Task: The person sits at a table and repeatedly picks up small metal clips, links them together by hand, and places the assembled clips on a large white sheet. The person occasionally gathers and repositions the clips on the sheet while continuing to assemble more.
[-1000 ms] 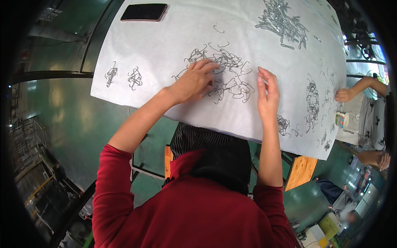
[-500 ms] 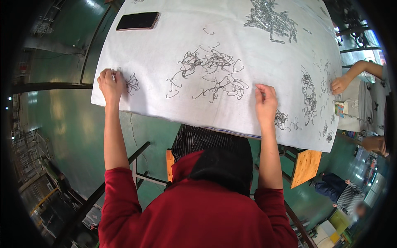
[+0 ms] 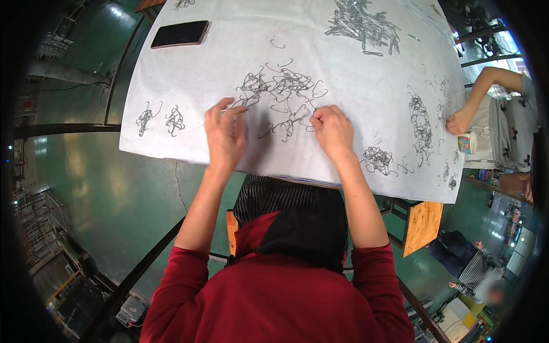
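A loose pile of thin, dark, curved wire hooks [image 3: 291, 83] lies on the white cloth in front of me. At its left edge is my left hand [image 3: 225, 134], fingers curved and apart, with nothing seen in it. My right hand [image 3: 334, 131] is at the pile's right edge, thumb and forefinger pinched on a wire hook that the fingertips partly hide. Two small bunches of hooks, one outer [image 3: 144, 120] and one inner [image 3: 175, 120], lie to the left. Beside my right wrist sits another bunch [image 3: 377, 160].
A dark phone [image 3: 179, 34] lies at the far left of the white-covered table [image 3: 189, 74]. Slim metal pieces [image 3: 363, 26] are heaped at the back. Another person's hand [image 3: 459, 122] rests at the right edge, near a long row of hooks [image 3: 421, 126] and a cup [image 3: 467, 143].
My left hand has moved right from the left-hand bunches to the middle pile, uncovering the outer bunch. My right hand has moved left to the pile, and its fingers have closed.
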A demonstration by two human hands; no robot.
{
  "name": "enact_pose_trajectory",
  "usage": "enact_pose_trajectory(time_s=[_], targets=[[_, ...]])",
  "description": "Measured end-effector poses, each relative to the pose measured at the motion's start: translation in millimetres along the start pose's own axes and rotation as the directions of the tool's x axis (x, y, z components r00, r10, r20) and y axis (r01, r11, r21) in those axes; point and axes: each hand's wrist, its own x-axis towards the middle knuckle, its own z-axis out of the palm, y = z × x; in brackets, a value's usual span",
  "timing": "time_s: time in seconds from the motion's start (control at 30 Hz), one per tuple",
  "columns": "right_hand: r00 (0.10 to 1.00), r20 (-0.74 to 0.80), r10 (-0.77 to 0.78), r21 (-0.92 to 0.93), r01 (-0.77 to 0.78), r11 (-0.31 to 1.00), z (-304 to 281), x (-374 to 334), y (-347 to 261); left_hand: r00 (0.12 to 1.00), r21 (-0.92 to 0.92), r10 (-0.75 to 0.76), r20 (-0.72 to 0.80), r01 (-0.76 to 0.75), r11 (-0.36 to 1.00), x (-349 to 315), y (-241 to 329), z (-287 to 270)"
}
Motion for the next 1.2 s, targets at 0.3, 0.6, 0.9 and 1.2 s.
enact_pose_trajectory(time_s=[0.3, 0.6, 0.9, 1.2], targets=[[0.994, -0.11, 0.024, 0.095, -0.014, 0.995, -13.7, -25.7, 6.1, 0.988, -0.115, 0.096, 0.119, -0.083, 0.99, 12.7, 37.2, 47.7], [0.979, -0.135, 0.152, 0.223, -0.12, 0.967, -27.6, -15.4, 18.5, 0.932, 0.053, 0.215, 0.291, -0.24, 0.969, 57.3, 67.0, 121.4], [0.979, -0.137, 0.152, 0.277, -0.11, 0.955, -32.5, 8.7, 33.7, 0.847, -0.152, 0.026, 0.531, 0.065, 0.986, 47.0, 58.9, 48.1], [0.999, -0.042, -0.01, -0.023, 0.009, 1.0, -7.6, 8.6, 36.9, 0.942, 0.114, 0.041, 0.334, -0.084, 0.99, 10.4, 55.9, 33.7]])
